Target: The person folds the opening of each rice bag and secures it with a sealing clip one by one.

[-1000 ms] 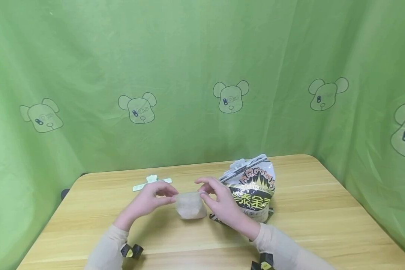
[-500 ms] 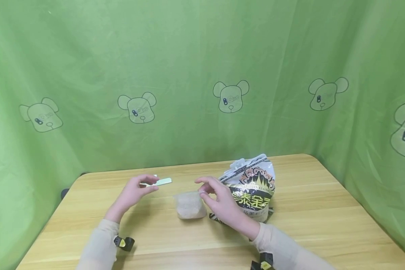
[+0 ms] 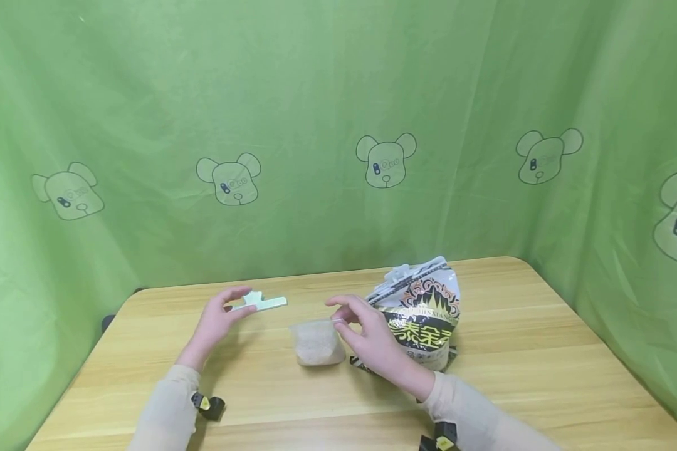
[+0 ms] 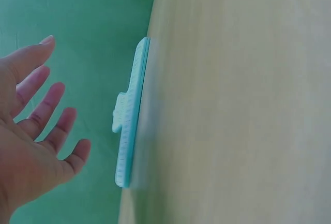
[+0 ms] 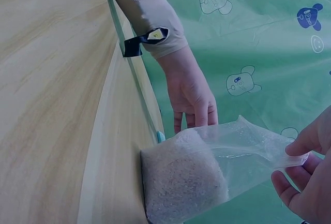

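A clear plastic bag of rice (image 3: 318, 344) stands on the table, its filled lower part resting on the wood. My right hand (image 3: 367, 335) pinches the bag's top edge between thumb and finger, and the upper plastic (image 5: 248, 144) stretches toward that hand in the right wrist view. Over at the left, my left hand (image 3: 220, 316) is beside a mint-green sealing clip (image 3: 267, 304), overlapping its left end in the head view. In the left wrist view the clip (image 4: 132, 115) lies on the table, apart from the spread, slightly bent fingers (image 4: 46, 113).
Right behind my right hand stands a large printed rice sack (image 3: 429, 313), its folded top held by a pale clip (image 3: 400, 274). The wooden table (image 3: 530, 363) ends at a green curtain (image 3: 316, 219) on the far side and both flanks.
My left hand has let go of the rice bag's left top corner and moved left to the green clip. My right hand stays at the bag's top edge.
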Demonstrator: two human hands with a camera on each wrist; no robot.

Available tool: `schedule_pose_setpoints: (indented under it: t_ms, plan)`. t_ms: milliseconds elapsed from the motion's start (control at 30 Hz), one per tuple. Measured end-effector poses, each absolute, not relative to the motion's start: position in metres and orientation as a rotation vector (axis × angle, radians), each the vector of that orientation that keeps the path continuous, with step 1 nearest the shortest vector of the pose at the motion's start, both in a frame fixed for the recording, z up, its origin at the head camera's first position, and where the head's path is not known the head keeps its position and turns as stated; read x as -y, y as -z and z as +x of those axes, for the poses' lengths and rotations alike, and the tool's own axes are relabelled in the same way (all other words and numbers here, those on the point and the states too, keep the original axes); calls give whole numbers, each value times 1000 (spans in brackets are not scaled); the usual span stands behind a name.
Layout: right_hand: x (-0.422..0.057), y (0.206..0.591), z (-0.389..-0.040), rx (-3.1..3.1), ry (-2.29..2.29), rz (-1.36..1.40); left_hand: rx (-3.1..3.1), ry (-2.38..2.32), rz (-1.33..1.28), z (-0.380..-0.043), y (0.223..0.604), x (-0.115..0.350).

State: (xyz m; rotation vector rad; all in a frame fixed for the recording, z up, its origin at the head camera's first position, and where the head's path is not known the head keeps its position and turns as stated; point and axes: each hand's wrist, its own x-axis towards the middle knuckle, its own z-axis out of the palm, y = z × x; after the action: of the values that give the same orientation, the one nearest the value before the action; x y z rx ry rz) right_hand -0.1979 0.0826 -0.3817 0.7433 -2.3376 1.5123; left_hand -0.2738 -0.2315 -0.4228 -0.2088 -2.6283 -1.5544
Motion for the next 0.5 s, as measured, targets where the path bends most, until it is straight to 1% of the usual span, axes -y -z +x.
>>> schedule_pose_setpoints:
  t_ms: [267,500]
  plan:
    - [-82,383,-199,2328,-1508,758,2563,1697,-139,-277,429,239]
    - [-83,383,-199,2324,-1502,757,2546,1826,-21,-282,433,242]
